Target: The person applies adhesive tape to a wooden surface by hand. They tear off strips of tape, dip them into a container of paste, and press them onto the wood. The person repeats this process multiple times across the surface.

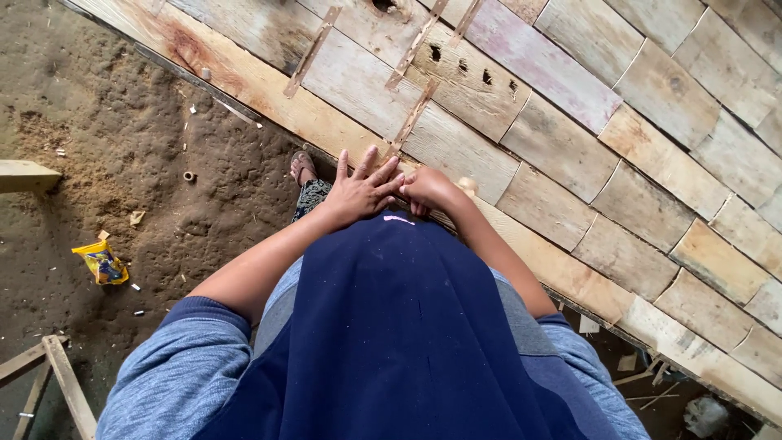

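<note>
I look straight down over a dark blue cloth point(407, 326) that covers my front. My left hand point(363, 189) has its fingers spread and lies over my right hand point(427, 189), both at the near edge of a big panel of pale wooden planks point(570, 147). My right hand is curled, with its fingers hidden under the left one; something small and pale shows just behind it, too unclear to name. One sandalled foot point(304, 168) shows on the dirt just below the hands.
Thin wooden strips point(311, 50) lie across the planks. Sandy dirt ground point(122, 147) spreads to the left, with a yellow snack wrapper point(101, 262), a plank end point(24, 174) and a wooden frame point(57, 383). Scraps lie under the panel's lower right edge.
</note>
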